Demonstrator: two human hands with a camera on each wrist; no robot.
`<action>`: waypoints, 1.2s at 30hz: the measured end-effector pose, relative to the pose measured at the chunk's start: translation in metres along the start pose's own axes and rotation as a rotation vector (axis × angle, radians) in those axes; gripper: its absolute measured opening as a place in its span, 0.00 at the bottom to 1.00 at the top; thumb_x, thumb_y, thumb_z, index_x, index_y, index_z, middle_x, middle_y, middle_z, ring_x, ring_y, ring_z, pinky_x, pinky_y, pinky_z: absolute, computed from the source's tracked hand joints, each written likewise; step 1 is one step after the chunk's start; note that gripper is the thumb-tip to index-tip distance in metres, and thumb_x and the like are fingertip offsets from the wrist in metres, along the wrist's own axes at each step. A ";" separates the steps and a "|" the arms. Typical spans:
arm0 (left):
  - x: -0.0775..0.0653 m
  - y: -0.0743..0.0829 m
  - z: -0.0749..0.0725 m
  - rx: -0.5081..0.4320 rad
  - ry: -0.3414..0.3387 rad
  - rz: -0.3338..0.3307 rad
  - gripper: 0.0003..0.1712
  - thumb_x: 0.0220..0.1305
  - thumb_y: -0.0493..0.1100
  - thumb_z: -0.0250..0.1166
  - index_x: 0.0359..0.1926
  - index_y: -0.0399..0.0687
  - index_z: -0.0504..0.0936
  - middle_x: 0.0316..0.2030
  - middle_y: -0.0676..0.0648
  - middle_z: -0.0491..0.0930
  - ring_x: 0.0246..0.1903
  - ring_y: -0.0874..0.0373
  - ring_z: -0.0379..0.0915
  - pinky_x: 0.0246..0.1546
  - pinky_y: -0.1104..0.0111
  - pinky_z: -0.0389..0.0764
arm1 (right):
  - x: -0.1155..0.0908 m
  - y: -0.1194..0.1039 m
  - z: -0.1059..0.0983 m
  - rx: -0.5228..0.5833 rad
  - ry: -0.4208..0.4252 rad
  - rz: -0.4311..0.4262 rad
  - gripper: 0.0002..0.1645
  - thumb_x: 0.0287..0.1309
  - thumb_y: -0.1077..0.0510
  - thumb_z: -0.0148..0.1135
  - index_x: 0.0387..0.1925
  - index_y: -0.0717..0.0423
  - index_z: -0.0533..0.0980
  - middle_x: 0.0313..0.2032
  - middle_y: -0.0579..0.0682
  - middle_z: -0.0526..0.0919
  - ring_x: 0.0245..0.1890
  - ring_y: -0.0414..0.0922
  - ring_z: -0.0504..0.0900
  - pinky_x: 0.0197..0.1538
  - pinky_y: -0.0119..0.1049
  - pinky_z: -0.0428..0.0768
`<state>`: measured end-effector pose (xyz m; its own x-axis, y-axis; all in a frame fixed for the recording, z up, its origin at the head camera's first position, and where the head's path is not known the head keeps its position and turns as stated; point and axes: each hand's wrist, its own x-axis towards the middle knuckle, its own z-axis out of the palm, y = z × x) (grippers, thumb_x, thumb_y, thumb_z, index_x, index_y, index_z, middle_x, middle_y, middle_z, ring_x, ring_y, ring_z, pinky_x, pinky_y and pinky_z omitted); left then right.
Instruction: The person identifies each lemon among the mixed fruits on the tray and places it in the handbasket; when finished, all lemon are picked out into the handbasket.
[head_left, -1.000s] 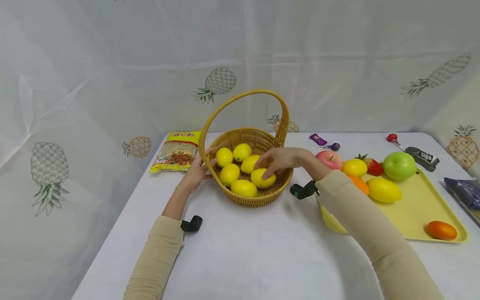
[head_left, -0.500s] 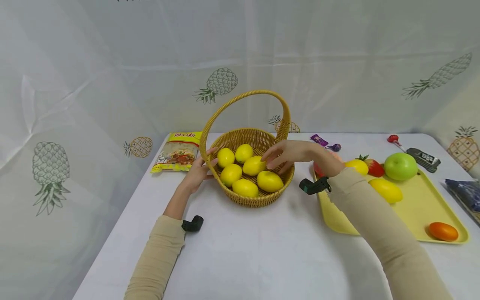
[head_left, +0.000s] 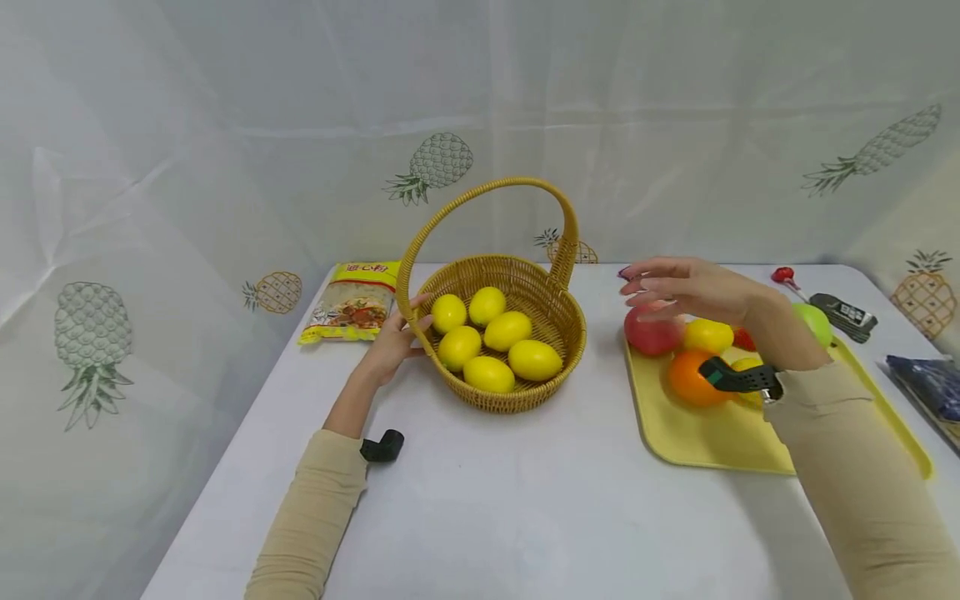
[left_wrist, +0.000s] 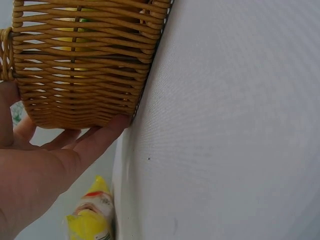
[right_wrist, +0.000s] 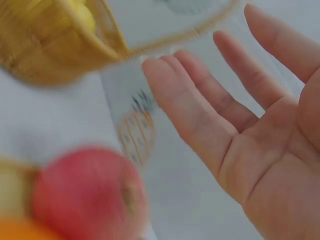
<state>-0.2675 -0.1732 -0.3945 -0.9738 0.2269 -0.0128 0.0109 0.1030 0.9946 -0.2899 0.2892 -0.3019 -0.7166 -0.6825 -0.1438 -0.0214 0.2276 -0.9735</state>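
My left hand (head_left: pixel 390 344) holds the near-left side of a wicker basket (head_left: pixel 501 403) by its rim. In the left wrist view its fingers (left_wrist: pixel 92 145) lie along the outside of the woven wall (left_wrist: pixel 85 95), and the thumb is up at the rim. Several yellow lemons (head_left: pixel 535 360) lie in the basket. My right hand (head_left: pixel 693 287) is raised over the yellow tray (head_left: pixel 705 446) with its fingers spread and holding nothing. Just below its fingertips is a red apple (head_left: pixel 651 331), also blurred in the right wrist view as a red apple (right_wrist: pixel 90 195).
An orange (head_left: pixel 693 379) and a lemon (head_left: pixel 708 335) are on the tray; my right arm covers part of it. A green apple (head_left: pixel 813 323) shows behind the wrist. A yellow food bag (head_left: pixel 352 302) lies left of the basket. Lollipop (head_left: pixel 783 275) and dark packets (head_left: pixel 843 315) lie at back right.
My right hand has let go of a lemon in the basket, lifted out and swung right over the tray. The lemon stays inside. My left hand stays on the basket.
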 end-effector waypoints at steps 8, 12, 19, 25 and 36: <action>0.001 -0.001 -0.003 -0.004 -0.002 -0.008 0.30 0.75 0.45 0.51 0.74 0.52 0.57 0.73 0.42 0.48 0.67 0.41 0.55 0.56 0.43 0.70 | -0.080 0.038 -0.051 0.020 0.003 -0.141 0.28 0.75 0.66 0.32 0.67 0.45 0.66 0.59 0.43 0.75 0.56 0.40 0.76 0.54 0.35 0.78; -0.001 -0.001 -0.004 -0.008 0.004 -0.010 0.31 0.74 0.46 0.53 0.74 0.52 0.58 0.73 0.42 0.48 0.67 0.41 0.55 0.56 0.43 0.71 | -0.111 0.062 -0.062 0.013 0.077 -0.102 0.28 0.75 0.67 0.32 0.65 0.42 0.68 0.58 0.42 0.76 0.56 0.40 0.76 0.52 0.33 0.78; -0.003 -0.001 -0.005 -0.002 0.011 -0.006 0.31 0.74 0.47 0.53 0.74 0.51 0.58 0.73 0.41 0.49 0.66 0.40 0.55 0.56 0.43 0.71 | -0.139 0.091 -0.060 -0.033 0.132 -0.056 0.26 0.74 0.70 0.34 0.66 0.52 0.66 0.58 0.38 0.75 0.55 0.36 0.76 0.50 0.30 0.78; -0.004 -0.001 -0.004 -0.003 0.008 -0.005 0.31 0.75 0.46 0.52 0.74 0.50 0.57 0.73 0.41 0.48 0.67 0.40 0.55 0.56 0.42 0.70 | -0.144 0.099 -0.041 -0.333 0.266 0.225 0.24 0.71 0.59 0.50 0.66 0.60 0.64 0.52 0.24 0.73 0.49 0.27 0.73 0.46 0.32 0.78; 0.001 0.000 0.000 -0.006 -0.002 -0.011 0.30 0.75 0.47 0.53 0.74 0.52 0.58 0.74 0.43 0.48 0.67 0.41 0.54 0.56 0.42 0.70 | -0.149 0.097 -0.033 -0.404 0.286 0.290 0.30 0.66 0.56 0.58 0.66 0.60 0.64 0.55 0.34 0.69 0.46 0.31 0.74 0.44 0.35 0.81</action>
<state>-0.2683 -0.1730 -0.3949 -0.9734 0.2280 -0.0244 -0.0017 0.0996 0.9950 -0.2088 0.4358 -0.3692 -0.8918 -0.3505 -0.2862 -0.0204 0.6630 -0.7483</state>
